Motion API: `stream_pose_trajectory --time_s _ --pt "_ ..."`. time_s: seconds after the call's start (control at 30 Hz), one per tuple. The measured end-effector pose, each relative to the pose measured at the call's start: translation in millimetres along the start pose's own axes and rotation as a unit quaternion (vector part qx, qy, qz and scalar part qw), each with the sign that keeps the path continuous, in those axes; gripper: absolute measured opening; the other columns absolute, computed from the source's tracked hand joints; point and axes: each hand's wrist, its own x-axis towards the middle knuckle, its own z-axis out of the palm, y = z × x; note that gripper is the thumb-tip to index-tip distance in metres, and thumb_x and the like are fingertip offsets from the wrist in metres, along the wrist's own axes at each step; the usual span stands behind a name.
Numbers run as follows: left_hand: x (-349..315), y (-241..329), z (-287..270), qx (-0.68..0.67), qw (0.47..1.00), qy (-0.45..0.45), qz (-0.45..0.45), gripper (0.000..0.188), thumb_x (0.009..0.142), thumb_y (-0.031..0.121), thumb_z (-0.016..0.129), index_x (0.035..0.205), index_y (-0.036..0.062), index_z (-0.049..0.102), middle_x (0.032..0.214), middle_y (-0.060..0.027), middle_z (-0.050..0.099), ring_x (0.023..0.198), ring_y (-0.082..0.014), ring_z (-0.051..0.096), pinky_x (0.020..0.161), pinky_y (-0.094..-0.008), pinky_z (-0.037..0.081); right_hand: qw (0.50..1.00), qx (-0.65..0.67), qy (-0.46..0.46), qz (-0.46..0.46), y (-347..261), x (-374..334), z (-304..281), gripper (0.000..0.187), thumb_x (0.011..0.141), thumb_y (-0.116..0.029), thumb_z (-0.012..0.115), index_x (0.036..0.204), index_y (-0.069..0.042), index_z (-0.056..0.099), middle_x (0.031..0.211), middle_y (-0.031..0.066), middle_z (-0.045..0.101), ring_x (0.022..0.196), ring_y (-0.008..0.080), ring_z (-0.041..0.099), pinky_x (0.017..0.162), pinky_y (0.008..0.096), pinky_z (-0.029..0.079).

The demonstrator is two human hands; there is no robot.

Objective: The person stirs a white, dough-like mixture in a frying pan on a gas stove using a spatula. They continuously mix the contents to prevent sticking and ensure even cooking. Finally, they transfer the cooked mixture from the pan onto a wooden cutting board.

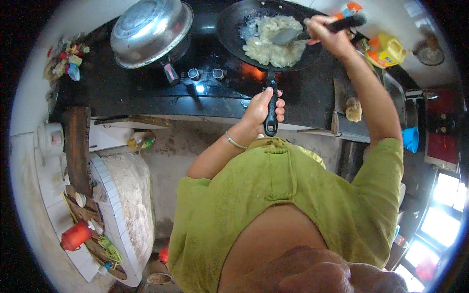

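Left grip (259, 109) clamps one pan handle (271, 118) (two knobs (194, 74) nearby); right grip (326, 34) clamps one spatula (289, 36).

Site logged: a kitchen. I saw a frying pan (230, 30) of food (273, 51) over a glowing burner (253, 73), stove knobs (194, 74) and a black counter (122, 95).
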Motion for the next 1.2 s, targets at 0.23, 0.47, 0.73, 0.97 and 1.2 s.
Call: stream_pose_trajectory --time_s 0.23,0.47,0.73,0.97,1.2 --pt "-3 0 5 0.011 1.000 0.005 -0.003 0.025 0.092 0.032 0.040 0.095 0.0080 0.043 0.067 -0.0033 0.043 0.053 -0.0124 0.041 0.047 -0.0260 0.038 0.997 -0.021 0.029 -0.064 -4 12 1 0.024 0.086 -0.021 0.049 0.076 0.000 0.054 0.072 0.0029 0.054 0.071 0.0116 0.056 0.065 0.0287 0.051" --pt "-4 1 7 0.020 1.000 0.016 -0.003 0.026 0.092 0.033 0.039 0.096 0.0080 0.042 0.067 -0.0029 0.043 0.053 -0.0123 0.041 0.047 -0.0256 0.037 0.979 -0.121 0.031 -0.160 83 -15 41 0.023 0.085 -0.017 0.049 0.071 0.001 0.052 0.068 0.0078 0.055 0.064 0.0153 0.057 0.059 0.0276 0.044" --pt "0 1 2 0.016 1.000 0.000 -0.009 0.026 0.091 0.035 0.040 0.095 0.0095 0.043 0.067 -0.0020 0.042 0.053 -0.0121 0.040 0.046 -0.0254 0.037 0.993 -0.080 0.034 -0.076 14 8 1 0.027 0.085 -0.024 0.053 0.071 -0.001 0.056 0.059 0.0010 0.047 0.054 0.0072 0.047 0.050 0.0265 0.043" --pt "-1 -3 4 0.007 1.000 0.001 -0.007 0.025 0.091 0.035 0.040 0.094 0.0101 0.043 0.068 -0.0022 0.043 0.053 -0.0121 0.041 0.047 -0.0256 0.037 0.986 -0.080 0.037 -0.142 42 -2 30 0.023 0.086 -0.017 0.048 0.073 0.002 0.054 0.070 0.0040 0.057 0.065 0.0124 0.057 0.064 0.0265 0.047" --pt "0 -3 5 0.017 1.000 0.014 -0.008 0.025 0.091 0.035 0.039 0.094 0.0101 0.043 0.067 -0.0019 0.043 0.053 -0.0117 0.041 0.047 -0.0255 0.037 0.985 -0.111 0.024 -0.130 76 -17 48 0.022 0.084 -0.019 0.050 0.074 0.000 0.054 0.069 0.0037 0.057 0.067 0.0102 0.052 0.062 0.0274 0.043"
